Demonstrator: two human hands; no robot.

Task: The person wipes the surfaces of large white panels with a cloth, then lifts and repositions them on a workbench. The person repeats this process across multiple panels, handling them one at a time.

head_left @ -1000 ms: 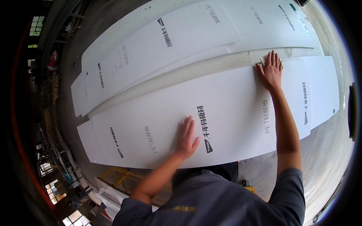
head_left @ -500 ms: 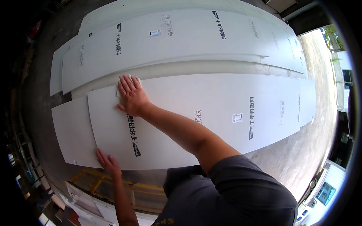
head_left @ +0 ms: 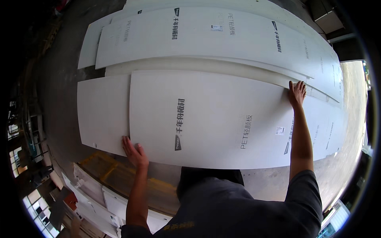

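A large white panel (head_left: 206, 115) with dark printing and a small label lies flat in front of me, on top of another white panel (head_left: 104, 113) that shows past its left end. My left hand (head_left: 136, 153) rests with fingers stretched at the near left corner of the upper panel, holding nothing. Out to the right, my right hand (head_left: 297, 95) presses down at the panel's far edge. Its fingers point away from me, over a pale cloth (head_left: 295, 85) of which only a little shows between them.
Behind the near panel lies another stack of white printed panels (head_left: 154, 41), offset from each other. A yellow frame (head_left: 105, 168) stands low at the near left, beside white boards (head_left: 89, 204). Concrete floor (head_left: 317, 168) shows at the right.
My right hand has swept far to the right along the panel's far edge. My left hand stays at the near left corner. The view has shifted left and my right arm no longer crosses the panel.
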